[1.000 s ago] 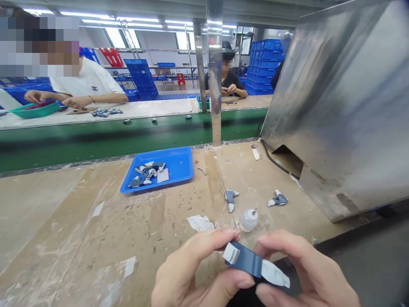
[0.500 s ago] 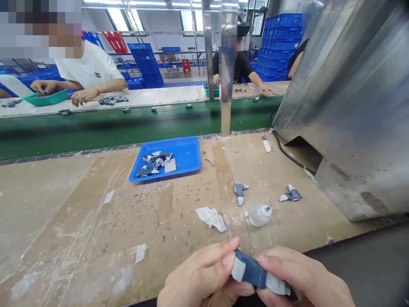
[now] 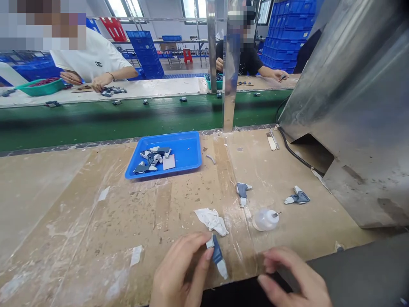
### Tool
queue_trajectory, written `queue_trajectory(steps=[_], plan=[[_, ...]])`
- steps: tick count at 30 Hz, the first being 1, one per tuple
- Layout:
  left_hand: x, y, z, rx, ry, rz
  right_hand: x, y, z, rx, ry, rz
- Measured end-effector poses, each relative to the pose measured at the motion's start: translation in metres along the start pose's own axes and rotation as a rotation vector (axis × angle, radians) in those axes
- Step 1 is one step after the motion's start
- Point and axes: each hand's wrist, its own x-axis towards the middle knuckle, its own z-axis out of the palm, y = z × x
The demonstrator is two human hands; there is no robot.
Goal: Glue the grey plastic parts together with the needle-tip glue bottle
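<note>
Between thumb and fingers, my left hand (image 3: pixel 182 268) pinches a dark blue and white plastic part (image 3: pixel 217 256) at its upper end, over the bench's near edge. To its right, my right hand (image 3: pixel 290 277) holds nothing, its thumb and fingers apart. Beyond the held part lies a crumpled white cloth (image 3: pixel 211 221). A translucent squeeze bottle (image 3: pixel 266 219) with a thin metal tip rests on its side. Two similar angular blue-and-white parts lie farther off, one nearer part (image 3: pixel 243 194) and one right-hand part (image 3: pixel 298 196).
A blue tray (image 3: pixel 188 166) holds several similar parts and a pinkish square. Behind the bench runs a green conveyor (image 3: pixel 143 121) carrying small parts, with two people working across it. A metal post (image 3: pixel 230 85) and a large metal housing (image 3: pixel 358 128) stand at centre and right.
My right hand has let go of the plastic part and moved apart to the right. The left hand has carried it left and away from me, turning it more lengthwise.
</note>
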Motion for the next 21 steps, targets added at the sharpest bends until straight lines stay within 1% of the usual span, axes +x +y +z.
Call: queue_trajectory(steps=[2,3,4,7,10,13,17,19,21], plan=[[-0.003,-0.006,-0.001,0.029,-0.055,0.012,-0.008,0.018,-0.009,-0.094,0.128,0.212],[-0.004,-0.008,0.0,0.033,-0.078,0.021,-0.008,0.026,-0.013,-0.119,0.163,0.291],[-0.004,-0.009,0.0,0.034,-0.092,0.031,-0.007,0.033,-0.015,-0.126,0.165,0.347],[-0.005,-0.008,0.003,0.044,-0.093,0.036,0.009,0.042,-0.013,-0.114,0.073,0.423],[-0.009,-0.004,0.009,0.055,-0.075,0.0,0.029,0.034,-0.003,-0.095,-0.027,0.445],[-0.017,0.001,0.017,0.027,-0.033,-0.054,0.038,0.029,0.004,-0.032,-0.116,0.399],[-0.023,0.005,0.022,-0.017,-0.005,-0.04,0.032,0.039,0.0,0.006,-0.202,0.348],[-0.021,0.006,0.02,-0.023,-0.026,-0.013,0.026,0.043,-0.004,0.03,-0.251,0.305],[-0.019,0.007,0.016,-0.006,-0.072,0.018,0.018,0.042,-0.007,0.102,-0.259,0.306]])
